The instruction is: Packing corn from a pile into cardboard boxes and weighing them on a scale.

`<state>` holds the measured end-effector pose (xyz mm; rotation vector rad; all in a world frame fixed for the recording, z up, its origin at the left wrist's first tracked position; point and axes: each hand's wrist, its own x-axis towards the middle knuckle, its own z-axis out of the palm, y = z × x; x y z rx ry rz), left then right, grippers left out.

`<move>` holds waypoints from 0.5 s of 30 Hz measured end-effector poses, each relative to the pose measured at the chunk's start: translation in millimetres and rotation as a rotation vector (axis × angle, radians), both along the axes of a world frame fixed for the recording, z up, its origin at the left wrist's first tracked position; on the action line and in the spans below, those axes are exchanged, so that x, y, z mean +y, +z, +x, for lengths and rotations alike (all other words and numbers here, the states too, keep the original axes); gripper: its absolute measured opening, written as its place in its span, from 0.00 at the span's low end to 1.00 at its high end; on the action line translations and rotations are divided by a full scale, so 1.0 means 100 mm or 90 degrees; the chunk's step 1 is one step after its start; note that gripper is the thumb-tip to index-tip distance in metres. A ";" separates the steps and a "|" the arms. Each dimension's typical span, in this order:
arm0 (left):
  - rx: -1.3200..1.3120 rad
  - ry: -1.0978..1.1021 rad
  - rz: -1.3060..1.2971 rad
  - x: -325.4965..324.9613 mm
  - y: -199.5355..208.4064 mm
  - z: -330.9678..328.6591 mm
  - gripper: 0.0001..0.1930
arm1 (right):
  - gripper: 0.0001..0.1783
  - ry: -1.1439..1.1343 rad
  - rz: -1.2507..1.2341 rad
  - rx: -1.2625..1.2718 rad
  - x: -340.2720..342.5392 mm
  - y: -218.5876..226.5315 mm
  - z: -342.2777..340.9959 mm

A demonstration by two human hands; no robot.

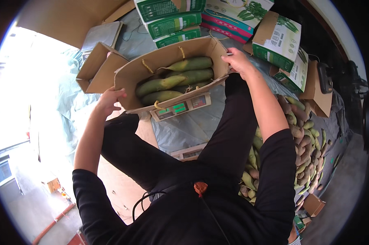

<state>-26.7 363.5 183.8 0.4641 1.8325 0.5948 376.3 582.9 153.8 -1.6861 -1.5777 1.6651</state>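
An opened cardboard box [129, 87] with yellow rope handles stands in front of me, holding several long green radishes [191, 64]. Below its near wall shows a digital scale [200, 101] with a lit green display; the box hides the scale's top. My left hand [110, 101] grips the box's left end by the edge, with the thumb on the cardboard. At the opposite end my right hand [238, 62] pinches the upper right edge between thumb and fingers.
Green and white cartons [174, 24] are stacked beyond the box, with more cartons [278, 41] at the far right. A big heap of radishes [305, 143] lies to my right. An open small carton [100, 69] and a flat grey device [102, 34] stand at the left.
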 end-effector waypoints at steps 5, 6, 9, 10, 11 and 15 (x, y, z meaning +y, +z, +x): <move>0.002 0.058 0.032 0.07 -0.10 -0.01 0.13 | 0.27 -0.092 -0.047 0.085 0.03 -0.12 -0.03; -0.002 0.068 0.037 0.07 -0.10 0.00 0.13 | 0.27 -0.123 -0.049 0.101 0.00 -0.11 -0.08; 0.013 0.082 0.092 0.05 -0.07 0.04 0.13 | 0.25 -0.159 -0.013 0.128 -0.01 -0.08 -0.19; 0.016 0.094 0.116 0.02 -0.04 0.03 0.12 | 0.22 -0.163 0.000 0.111 -0.03 -0.05 -0.26; 0.018 0.106 0.117 0.00 -0.02 -0.03 0.12 | 0.22 -0.150 0.000 0.113 -0.04 -0.01 -0.31; 0.009 0.221 0.179 -0.09 0.10 -0.27 0.10 | 0.15 -0.065 -0.005 0.228 0.05 0.31 -0.44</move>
